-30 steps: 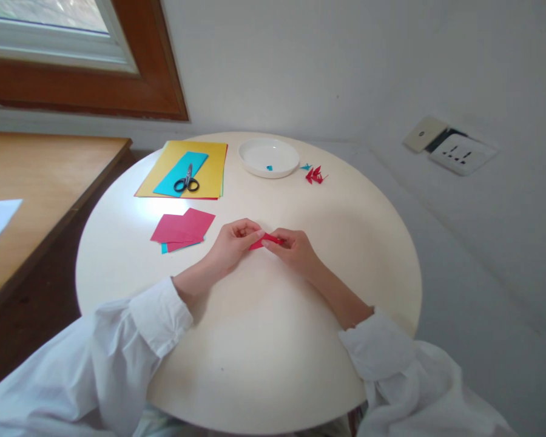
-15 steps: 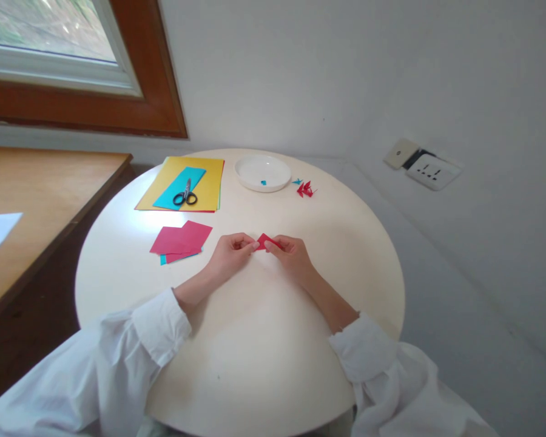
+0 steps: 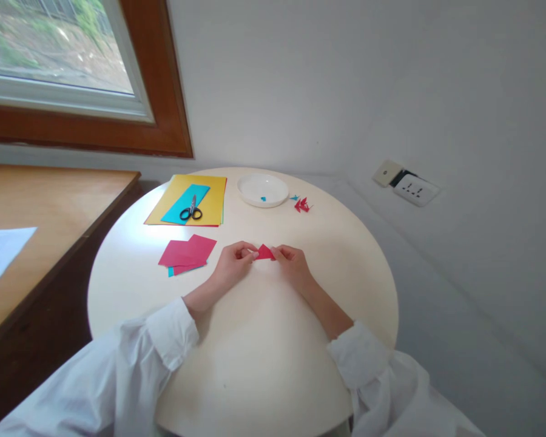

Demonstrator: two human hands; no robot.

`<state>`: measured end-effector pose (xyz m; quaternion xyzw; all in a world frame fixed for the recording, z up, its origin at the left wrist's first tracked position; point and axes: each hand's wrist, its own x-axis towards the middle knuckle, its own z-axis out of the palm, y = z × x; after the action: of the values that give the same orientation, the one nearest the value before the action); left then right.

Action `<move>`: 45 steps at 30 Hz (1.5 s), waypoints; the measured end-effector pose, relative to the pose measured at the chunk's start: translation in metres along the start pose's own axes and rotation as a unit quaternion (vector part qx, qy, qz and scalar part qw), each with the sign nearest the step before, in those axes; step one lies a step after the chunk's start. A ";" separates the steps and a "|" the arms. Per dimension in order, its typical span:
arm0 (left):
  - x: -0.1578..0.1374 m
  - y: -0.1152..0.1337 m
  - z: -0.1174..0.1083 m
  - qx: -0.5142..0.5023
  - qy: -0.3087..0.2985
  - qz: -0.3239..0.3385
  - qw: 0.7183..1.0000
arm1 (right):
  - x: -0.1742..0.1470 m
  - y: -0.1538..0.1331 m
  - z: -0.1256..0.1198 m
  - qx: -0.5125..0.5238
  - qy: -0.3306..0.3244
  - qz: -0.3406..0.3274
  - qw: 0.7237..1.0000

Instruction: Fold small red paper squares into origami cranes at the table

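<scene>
A small folded piece of red paper (image 3: 264, 252) is held over the middle of the round white table (image 3: 255, 352), its peak pointing away from me. My left hand (image 3: 236, 262) pinches its left corner between thumb and fingers. At the right corner, my right hand (image 3: 292, 262) grips it in the same way. To the left of my left hand lie red paper squares (image 3: 186, 252), overlapping, with a bit of blue paper (image 3: 171, 272) showing underneath.
Behind the squares, scissors (image 3: 191, 210) rest on a blue strip (image 3: 175, 209) atop yellow sheets (image 3: 216, 197). A white dish (image 3: 262, 203) holds a blue scrap. Beside it sit small folded red paper figures (image 3: 303, 205) and a blue one (image 3: 295, 197). A wooden desk (image 3: 73, 188) stands left.
My right thumb has shifted from the front of the red paper to its right corner, so more of the paper shows. The whole view has tilted up slightly.
</scene>
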<state>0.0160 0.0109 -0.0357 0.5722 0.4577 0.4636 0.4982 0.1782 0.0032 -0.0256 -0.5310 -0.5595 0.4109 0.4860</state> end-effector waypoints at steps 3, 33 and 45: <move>0.004 -0.002 -0.001 -0.008 0.010 0.015 1.000 | 0.004 -0.001 0.004 0.004 0.003 -0.003 1.000; 0.012 0.180 -0.024 0.047 0.024 0.150 0.987 | 0.032 -0.160 -0.025 0.030 -0.047 -0.182 0.982; -0.007 0.190 -0.028 0.074 0.030 0.229 0.970 | 0.016 -0.171 -0.021 0.013 0.017 -0.246 0.969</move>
<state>-0.0006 -0.0078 0.1548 0.6830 0.3622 0.5473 0.3205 0.1659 0.0007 0.1467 -0.3772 -0.6596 0.2768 0.5883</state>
